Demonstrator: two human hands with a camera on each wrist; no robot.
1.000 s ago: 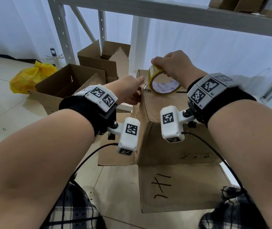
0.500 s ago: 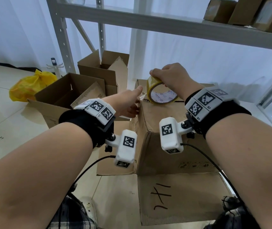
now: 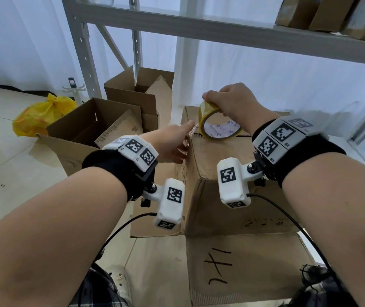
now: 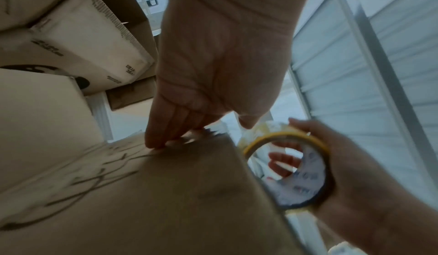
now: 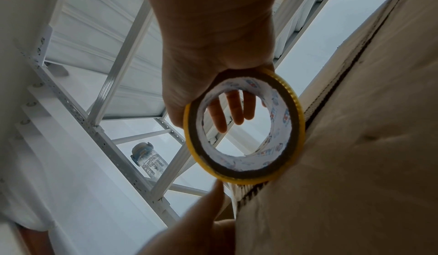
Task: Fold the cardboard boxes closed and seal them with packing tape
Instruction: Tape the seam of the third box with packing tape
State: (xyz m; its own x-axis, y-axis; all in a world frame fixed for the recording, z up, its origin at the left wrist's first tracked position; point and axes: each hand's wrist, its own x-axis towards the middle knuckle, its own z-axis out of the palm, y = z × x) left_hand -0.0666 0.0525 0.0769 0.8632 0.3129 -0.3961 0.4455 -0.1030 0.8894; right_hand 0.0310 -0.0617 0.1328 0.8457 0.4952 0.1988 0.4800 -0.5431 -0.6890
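Now I am at the taping step: the brown cardboard box (image 3: 232, 173) in front of me, with black marker scrawl on its side, has its top flaps folded down, and the seam between them runs away from me under the yellow-edged roll of clear packing tape (image 3: 218, 124). My right hand (image 3: 230, 103) grips that roll from above, fingers curled over its rim and some poking through the white printed core, as the right wrist view shows, with the roll standing on edge on the box top right at the seam's left end. My left hand (image 3: 172, 144) lies with its fingers straight against the box's left wall just under the top edge, thumb up near the roll; I judge it is pinning the loose end of the tape there, though the clear strip itself is too faint for me to be sure. Next, I think, I must keep that end pressed flat and draw the roll to the right along the seam, low and steady, so the tape lays down without wrinkling or drifting off the gap. Two more open brown cardboard boxes (image 3: 101, 129) wait on the floor to my left, flaps up and not yet folded.
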